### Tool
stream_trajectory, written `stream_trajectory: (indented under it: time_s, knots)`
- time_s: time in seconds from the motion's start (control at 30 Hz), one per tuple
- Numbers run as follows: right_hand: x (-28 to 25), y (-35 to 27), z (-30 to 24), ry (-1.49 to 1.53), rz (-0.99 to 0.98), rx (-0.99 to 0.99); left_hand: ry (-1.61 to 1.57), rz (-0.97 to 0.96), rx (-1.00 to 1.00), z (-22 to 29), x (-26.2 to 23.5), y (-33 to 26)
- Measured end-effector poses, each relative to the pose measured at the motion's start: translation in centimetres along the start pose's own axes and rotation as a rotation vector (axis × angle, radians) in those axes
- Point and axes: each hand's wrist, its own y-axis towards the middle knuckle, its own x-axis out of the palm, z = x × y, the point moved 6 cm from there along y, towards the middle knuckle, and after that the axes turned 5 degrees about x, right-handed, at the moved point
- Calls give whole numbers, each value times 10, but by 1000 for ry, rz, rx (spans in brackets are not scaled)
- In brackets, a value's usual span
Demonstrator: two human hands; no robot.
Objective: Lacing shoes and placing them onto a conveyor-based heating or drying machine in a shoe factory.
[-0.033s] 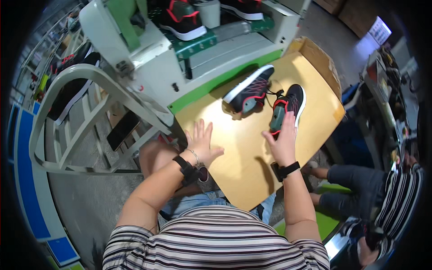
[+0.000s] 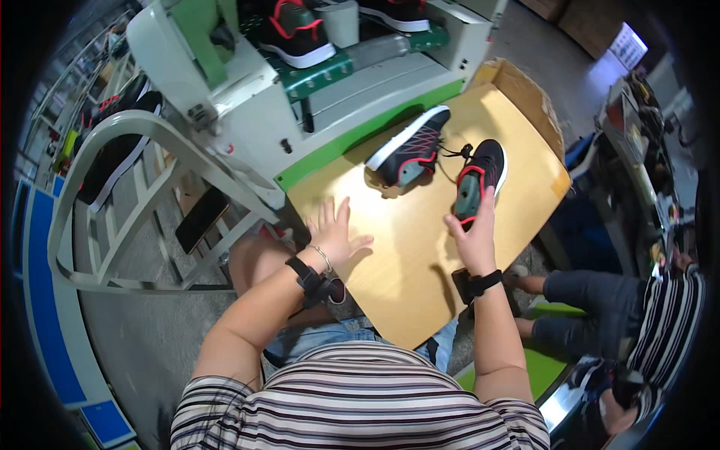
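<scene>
My right hand [image 2: 475, 238] is at the heel of a black sneaker [image 2: 489, 166], its thumb on one side and fingers along the other. This sneaker stands upright, with a dark green lining, red collar trim and white sole. Left of it, the other sneaker [image 2: 415, 148] lies tipped on its side, its white sole facing up and left. A dark cord [image 2: 454, 153] shows between the two shoes. My left hand [image 2: 334, 234] is spread open over the left edge of the wooden tabletop [image 2: 405, 277], holding nothing.
Behind the tabletop stands a white and green machine [image 2: 262, 124] with more sneakers [image 2: 298, 37] on it. A pale metal rack [image 2: 112, 240] holding a dark shoe is on the left. A cardboard box [image 2: 531, 97] borders the far right; a co-worker [image 2: 600, 304] sits at right.
The view has shifted slightly. My right thumb has come in closer to the sneaker's heel. My left hand stays spread, and the tipped sneaker lies as before.
</scene>
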Motion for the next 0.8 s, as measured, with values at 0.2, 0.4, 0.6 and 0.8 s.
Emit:
stream_trajectory:
  time_s: [0.2,0.4,0.6,0.8]
  knots:
    - [-21,10,94,397,289,238,212,480,540,115,-59,71]
    - [2,17,103,414,302,314,450,322,177,105,-60,133]
    - [11,18,106,413,269,269,-94,153,91,45,-59,81]
    - [0,6,115,487,267,316,-717,-75,78,9,-5,-8]
